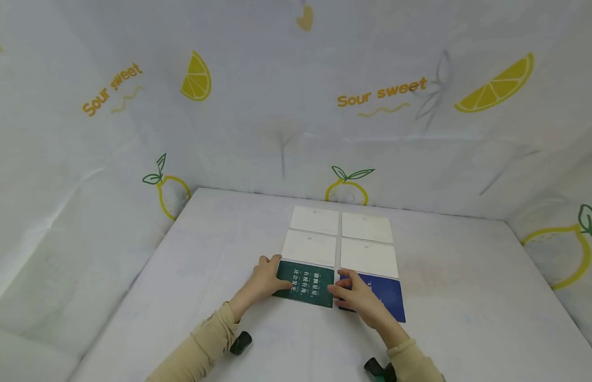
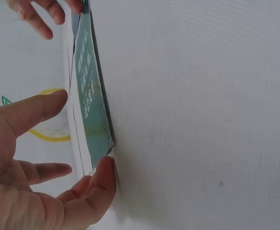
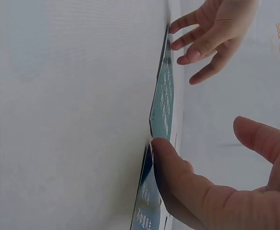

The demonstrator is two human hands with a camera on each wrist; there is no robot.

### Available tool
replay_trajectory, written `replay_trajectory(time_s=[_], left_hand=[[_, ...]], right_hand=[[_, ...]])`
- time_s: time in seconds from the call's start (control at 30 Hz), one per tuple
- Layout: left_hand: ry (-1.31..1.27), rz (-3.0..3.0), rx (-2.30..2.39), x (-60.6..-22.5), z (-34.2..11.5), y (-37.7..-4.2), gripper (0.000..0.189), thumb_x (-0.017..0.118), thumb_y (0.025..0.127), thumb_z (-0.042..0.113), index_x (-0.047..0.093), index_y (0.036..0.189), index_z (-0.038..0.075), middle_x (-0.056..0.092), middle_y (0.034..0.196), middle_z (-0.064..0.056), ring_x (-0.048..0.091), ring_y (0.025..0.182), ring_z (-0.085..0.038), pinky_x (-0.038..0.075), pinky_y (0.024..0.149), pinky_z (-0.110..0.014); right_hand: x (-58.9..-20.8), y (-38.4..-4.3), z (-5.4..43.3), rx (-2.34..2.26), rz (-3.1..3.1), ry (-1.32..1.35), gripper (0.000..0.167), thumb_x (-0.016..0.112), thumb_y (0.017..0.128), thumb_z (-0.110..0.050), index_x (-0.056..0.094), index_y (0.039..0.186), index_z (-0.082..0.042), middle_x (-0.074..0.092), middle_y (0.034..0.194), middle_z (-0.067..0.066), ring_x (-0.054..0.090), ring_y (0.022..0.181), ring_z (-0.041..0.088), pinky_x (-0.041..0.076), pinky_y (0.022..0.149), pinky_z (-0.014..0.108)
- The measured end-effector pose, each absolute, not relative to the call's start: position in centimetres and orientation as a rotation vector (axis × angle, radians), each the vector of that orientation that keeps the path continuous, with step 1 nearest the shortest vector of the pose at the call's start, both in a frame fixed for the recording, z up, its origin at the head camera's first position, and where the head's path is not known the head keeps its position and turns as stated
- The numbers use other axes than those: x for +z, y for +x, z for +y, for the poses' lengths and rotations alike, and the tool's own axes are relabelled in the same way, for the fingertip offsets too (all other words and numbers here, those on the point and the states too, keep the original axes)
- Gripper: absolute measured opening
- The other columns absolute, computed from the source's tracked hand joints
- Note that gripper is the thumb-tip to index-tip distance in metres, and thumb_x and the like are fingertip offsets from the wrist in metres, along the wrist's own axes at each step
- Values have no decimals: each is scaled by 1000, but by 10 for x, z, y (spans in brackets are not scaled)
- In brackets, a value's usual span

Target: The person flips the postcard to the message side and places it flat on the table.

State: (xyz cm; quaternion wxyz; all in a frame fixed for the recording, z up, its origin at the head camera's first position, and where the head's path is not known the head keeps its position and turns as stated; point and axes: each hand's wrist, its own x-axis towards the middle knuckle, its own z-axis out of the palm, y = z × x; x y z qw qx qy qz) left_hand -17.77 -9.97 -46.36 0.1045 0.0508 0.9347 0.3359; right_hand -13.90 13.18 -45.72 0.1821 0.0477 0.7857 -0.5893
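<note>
- The green card (image 1: 307, 297) is lying in the nearest row on the pale tabletop (image 1: 458, 281), its white lettering facing up and its body sitting between the two hands.
- The left hand (image 1: 262, 278) is reaching to the green card's left end; its fingers are spreading apart, and the left wrist view is showing a fingertip meeting a corner there while the thumb is standing clear.
- The right hand (image 1: 360, 298) is covering the gap between the green card and the blue card (image 1: 390, 298); its fingers are spreading apart too, one tip touching the green card's right end in the right wrist view.
- The blue card is lying just right of the green one, partly hidden beneath the right hand.
- Four white cards (image 1: 369, 258) are lying beyond these two, continuing both columns in two more rows with narrow gaps between.
- Light tan sleeves (image 1: 200, 345) are covering both forearms, and a small black object (image 1: 241, 343) is showing beside the left one.
- A white backdrop (image 1: 276, 95) is rising behind, carrying lemon drawings and the words "Sour sweet".
</note>
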Motion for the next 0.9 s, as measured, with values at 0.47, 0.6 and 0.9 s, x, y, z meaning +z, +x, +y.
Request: replay_trajectory(time_s=[0.47,0.6,0.9], left_hand=[[-3,2506,1256,-466,-114,-185,72,73,71,4,40,135,0,57,109,-21,54,95,-28,48,81,-42],[6,2483,1308,-465,-114,-186,74,68,68,-6,38,135,-2,56,108,-19,54,92,-25,48,80,-39],[-20,2543,1474,-464,-110,-188,62,60,66,-7,47,127,-4,56,101,-16,55,89,-22,47,67,-28]], right_hand=[[-462,-138,132,-1653,2254,146,66,67,82,-12,34,139,0,47,118,21,59,97,23,53,84,39],[-464,-140,130,-1622,2295,181,67,69,80,-10,36,138,0,47,123,22,54,108,28,50,88,43],[-462,-149,121,-1714,2316,240,67,63,75,6,35,136,4,44,117,20,53,101,26,50,79,31]])
